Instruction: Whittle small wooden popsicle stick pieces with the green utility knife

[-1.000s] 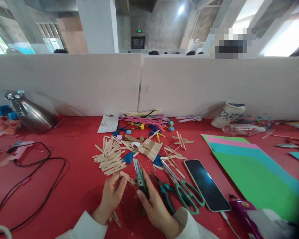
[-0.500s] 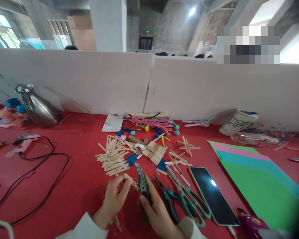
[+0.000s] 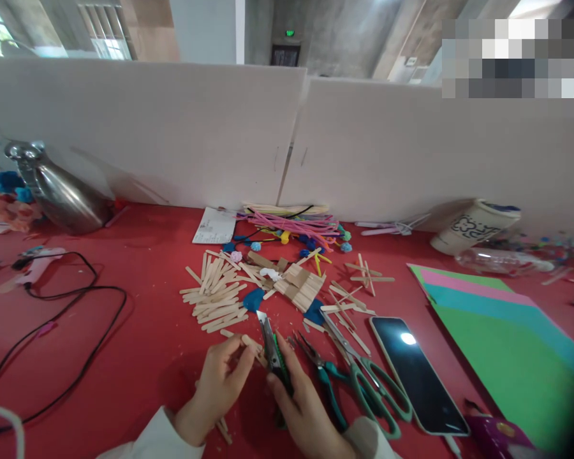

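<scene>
My left hand (image 3: pixel 222 376) pinches a wooden craft stick (image 3: pixel 253 344) between thumb and fingers, just above the red table. A utility knife (image 3: pixel 273 354) with its metal blade out is gripped in my right hand (image 3: pixel 302 398). The knife lies across the stick's right end, blade pointing away from me; whether it cuts in is hard to see. Loose craft sticks (image 3: pixel 220 290) are heaped beyond my left hand, and a few more lie under my left wrist. A panel of joined sticks (image 3: pixel 300 287) rests past the knife tip.
Pliers (image 3: pixel 332 382) and green-handled scissors (image 3: pixel 373 389) lie right of my right hand, then a phone (image 3: pixel 418 376) and coloured sheets (image 3: pixel 497 344). Pink pipe cleaners (image 3: pixel 291 223) sit by the white partition (image 3: pixel 172 127). A steel jug (image 3: pixel 67 191) and black cable (image 3: pixel 119 306) are at left.
The view has tipped down slightly, so the partition's top edge sits higher in the picture. Both hands keep nearly the same hold on the stick and the knife.
</scene>
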Tool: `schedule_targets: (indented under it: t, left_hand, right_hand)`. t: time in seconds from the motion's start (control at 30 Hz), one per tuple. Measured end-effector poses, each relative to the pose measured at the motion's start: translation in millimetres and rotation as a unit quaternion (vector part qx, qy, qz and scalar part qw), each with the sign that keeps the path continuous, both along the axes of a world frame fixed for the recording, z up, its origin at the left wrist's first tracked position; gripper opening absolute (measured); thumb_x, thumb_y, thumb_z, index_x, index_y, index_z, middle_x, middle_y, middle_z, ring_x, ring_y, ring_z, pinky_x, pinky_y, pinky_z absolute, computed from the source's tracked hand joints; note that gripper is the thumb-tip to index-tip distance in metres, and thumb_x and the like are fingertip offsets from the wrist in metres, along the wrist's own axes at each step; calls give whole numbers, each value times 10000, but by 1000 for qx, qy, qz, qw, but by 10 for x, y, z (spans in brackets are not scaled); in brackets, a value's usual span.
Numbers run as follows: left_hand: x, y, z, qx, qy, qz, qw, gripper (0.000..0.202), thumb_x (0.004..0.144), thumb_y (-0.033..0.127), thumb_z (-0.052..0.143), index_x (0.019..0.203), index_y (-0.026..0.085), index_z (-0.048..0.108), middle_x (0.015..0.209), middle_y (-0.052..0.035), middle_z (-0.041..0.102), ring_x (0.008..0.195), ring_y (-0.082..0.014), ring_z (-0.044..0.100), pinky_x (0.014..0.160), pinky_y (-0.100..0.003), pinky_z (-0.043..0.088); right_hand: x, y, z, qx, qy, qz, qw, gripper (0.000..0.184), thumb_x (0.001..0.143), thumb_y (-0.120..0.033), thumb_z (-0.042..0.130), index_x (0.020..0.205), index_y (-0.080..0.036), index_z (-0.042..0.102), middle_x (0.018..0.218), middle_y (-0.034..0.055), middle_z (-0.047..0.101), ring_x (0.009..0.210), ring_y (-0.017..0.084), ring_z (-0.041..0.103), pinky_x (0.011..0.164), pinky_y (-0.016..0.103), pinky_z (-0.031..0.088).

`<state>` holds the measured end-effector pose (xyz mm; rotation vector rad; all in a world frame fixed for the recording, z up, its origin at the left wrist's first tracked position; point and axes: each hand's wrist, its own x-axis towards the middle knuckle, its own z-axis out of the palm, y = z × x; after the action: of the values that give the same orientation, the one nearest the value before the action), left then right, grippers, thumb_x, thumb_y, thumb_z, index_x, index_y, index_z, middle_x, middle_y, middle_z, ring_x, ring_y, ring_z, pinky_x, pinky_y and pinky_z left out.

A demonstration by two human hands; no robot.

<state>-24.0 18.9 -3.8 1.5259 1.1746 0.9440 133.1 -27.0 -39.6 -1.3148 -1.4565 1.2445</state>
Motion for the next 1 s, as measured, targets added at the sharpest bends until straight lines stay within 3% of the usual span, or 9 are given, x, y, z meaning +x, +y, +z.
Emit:
schedule_targets:
  t: [0.2, 0.47, 0.77, 1.0]
  left_hand:
    - [-18, 18, -30, 4, 5, -11, 1000, 257, 868, 366, 463, 777, 168, 600, 720, -28, 667, 681, -155, 630, 636, -227, 483]
    - [-8, 30, -40, 13, 9, 0, 1000, 289, 865, 394, 460, 739, 165, 583, 665, -16, 637, 625, -141, 602, 587, -212, 469]
    - [-19, 21, 34, 31, 14, 0, 999, 245, 856, 354, 467, 739, 171, 581, 690, -28, 658, 663, -151, 629, 622, -224, 496]
    - [49, 10, 70, 21, 15, 0, 1000, 195, 852, 357, 454, 891, 182, 533, 670, 5, 628, 614, -140, 633, 578, -223, 499]
  right_hand:
    - [-11, 18, 89, 6, -29, 15, 999, 568, 902, -307, 389, 1424, -123, 265, 1416, 116, 410, 1323, 203, 347, 1103, 396, 257]
    - [0, 23, 60, 29, -42, -1, 999, 565, 893, -324, 426, 1412, -135, 305, 1419, 118, 405, 1330, 229, 327, 1092, 417, 276]
    - [8, -2, 64, 43, -26, -1, 999, 525, 911, -312, 399, 1411, -178, 311, 1367, 94, 481, 1274, 217, 425, 1065, 402, 339]
    - [34, 25, 127, 88, -57, -44, 993, 517, 852, -254, 488, 1356, -171, 406, 1335, 108, 513, 1248, 246, 456, 1048, 432, 359]
